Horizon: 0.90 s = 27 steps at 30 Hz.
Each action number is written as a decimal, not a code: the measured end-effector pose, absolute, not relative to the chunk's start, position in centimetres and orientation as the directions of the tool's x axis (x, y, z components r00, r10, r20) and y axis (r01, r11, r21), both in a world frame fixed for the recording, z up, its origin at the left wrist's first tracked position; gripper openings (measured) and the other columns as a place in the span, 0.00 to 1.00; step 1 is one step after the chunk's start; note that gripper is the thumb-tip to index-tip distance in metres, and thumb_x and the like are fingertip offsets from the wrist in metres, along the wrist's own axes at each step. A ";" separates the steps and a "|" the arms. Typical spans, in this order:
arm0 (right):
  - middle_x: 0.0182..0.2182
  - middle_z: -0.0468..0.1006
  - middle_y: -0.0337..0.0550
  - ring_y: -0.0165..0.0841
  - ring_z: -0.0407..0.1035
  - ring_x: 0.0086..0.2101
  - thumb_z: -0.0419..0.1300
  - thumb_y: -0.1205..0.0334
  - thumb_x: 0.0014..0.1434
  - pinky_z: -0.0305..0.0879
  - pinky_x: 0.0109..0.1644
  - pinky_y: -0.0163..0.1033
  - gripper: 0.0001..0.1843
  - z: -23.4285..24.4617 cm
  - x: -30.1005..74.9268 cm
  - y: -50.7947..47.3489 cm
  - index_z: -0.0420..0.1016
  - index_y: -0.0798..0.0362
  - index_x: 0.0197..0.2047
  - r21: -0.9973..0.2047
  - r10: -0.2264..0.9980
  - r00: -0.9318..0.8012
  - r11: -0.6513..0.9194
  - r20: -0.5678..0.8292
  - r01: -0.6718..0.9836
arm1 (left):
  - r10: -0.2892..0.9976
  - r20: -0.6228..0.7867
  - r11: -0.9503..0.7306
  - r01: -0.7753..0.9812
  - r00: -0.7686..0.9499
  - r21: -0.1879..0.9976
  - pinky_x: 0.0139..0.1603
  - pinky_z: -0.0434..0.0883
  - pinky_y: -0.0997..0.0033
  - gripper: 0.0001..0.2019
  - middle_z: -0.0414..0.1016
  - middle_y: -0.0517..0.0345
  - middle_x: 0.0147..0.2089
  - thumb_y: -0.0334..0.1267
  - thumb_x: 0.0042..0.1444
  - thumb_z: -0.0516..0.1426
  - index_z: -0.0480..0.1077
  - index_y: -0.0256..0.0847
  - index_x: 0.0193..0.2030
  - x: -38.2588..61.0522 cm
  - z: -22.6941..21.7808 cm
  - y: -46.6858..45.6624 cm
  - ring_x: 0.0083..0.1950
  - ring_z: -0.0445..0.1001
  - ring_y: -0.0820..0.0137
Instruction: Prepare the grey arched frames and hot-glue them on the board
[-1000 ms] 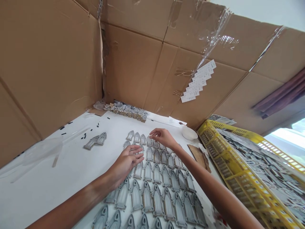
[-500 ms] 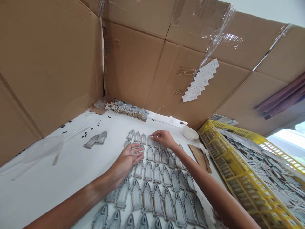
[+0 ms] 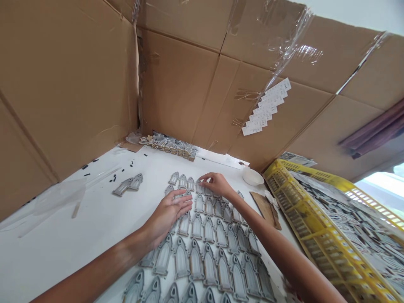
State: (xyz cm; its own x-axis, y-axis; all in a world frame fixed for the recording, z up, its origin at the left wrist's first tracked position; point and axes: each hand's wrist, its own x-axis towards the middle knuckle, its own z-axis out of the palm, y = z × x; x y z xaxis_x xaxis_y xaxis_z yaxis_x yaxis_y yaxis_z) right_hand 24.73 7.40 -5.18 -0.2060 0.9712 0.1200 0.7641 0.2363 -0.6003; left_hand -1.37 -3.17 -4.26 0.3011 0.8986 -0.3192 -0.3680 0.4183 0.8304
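Several grey arch-shaped window pieces (image 3: 208, 248) lie in neat rows on a white tabletop (image 3: 78, 235). My left hand (image 3: 168, 212) lies flat on the left side of the rows, fingers stretched out and pressing on the pieces. My right hand (image 3: 216, 184) is at the far row, its fingertips pinched on the edge of one grey arch piece (image 3: 199, 185) that lies on the table. Two more arch pieces (image 3: 128, 185) lie apart to the left.
Tall cardboard walls (image 3: 176, 84) enclose the table at the back and left. A stack of similar pieces (image 3: 172, 146) lies by the back wall. There is a white bowl (image 3: 252, 176) and a cardboard scrap (image 3: 265, 205) at right. A yellow crate (image 3: 318, 227) holds many parts.
My right hand has lowered slightly onto the far row of pieces. My left hand has stayed flat on the rows with almost no movement.
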 end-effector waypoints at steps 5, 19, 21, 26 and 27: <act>0.41 0.91 0.45 0.39 0.79 0.36 0.75 0.57 0.63 0.71 0.46 0.40 0.11 -4.9 24.8 7.0 0.94 0.48 0.48 -0.589 0.972 -0.209 0.233 0.110 0.774 | 0.894 -0.307 0.418 -0.362 0.326 0.833 0.83 0.67 0.51 0.20 0.81 0.31 0.70 0.31 0.72 0.58 0.67 0.37 0.68 -1.6 -5.0 -3.1 0.69 0.83 0.56; 0.41 0.90 0.45 0.36 0.77 0.35 0.69 0.34 0.66 0.71 0.39 0.39 0.28 -0.7 19.7 3.8 0.92 0.51 0.47 -0.825 0.878 -0.472 0.206 -0.082 0.526 | 0.878 -0.311 0.434 -0.329 0.364 0.839 0.75 0.77 0.54 0.11 0.86 0.35 0.62 0.39 0.78 0.58 0.78 0.34 0.56 -1.5 -4.1 -3.3 0.56 0.89 0.60; 0.38 0.90 0.44 0.36 0.77 0.36 0.74 0.33 0.60 0.70 0.38 0.37 0.28 0.0 18.9 3.5 0.92 0.51 0.43 -0.852 0.847 -0.520 0.187 -0.112 0.488 | 0.878 -0.298 0.426 -0.330 0.374 0.843 0.72 0.79 0.55 0.11 0.86 0.35 0.60 0.37 0.78 0.57 0.78 0.33 0.58 -1.4 -4.0 -3.3 0.54 0.89 0.61; 0.35 0.87 0.44 0.34 0.75 0.32 0.77 0.37 0.57 0.65 0.31 0.35 0.25 0.1 18.5 4.0 0.91 0.52 0.42 -0.878 0.881 -0.461 0.136 -0.104 0.459 | 0.880 -0.295 0.426 -0.341 0.373 0.838 0.71 0.79 0.54 0.12 0.86 0.34 0.59 0.39 0.78 0.58 0.78 0.32 0.55 -1.4 -4.1 -3.4 0.54 0.89 0.58; 0.36 0.88 0.45 0.33 0.75 0.32 0.75 0.39 0.60 0.64 0.30 0.34 0.24 -0.1 18.8 4.3 0.91 0.52 0.44 -0.878 0.903 -0.420 0.128 -0.089 0.460 | 0.878 -0.310 0.438 -0.352 0.364 0.827 0.72 0.79 0.53 0.13 0.86 0.34 0.58 0.40 0.78 0.57 0.78 0.32 0.54 -1.4 -4.1 -3.3 0.54 0.90 0.58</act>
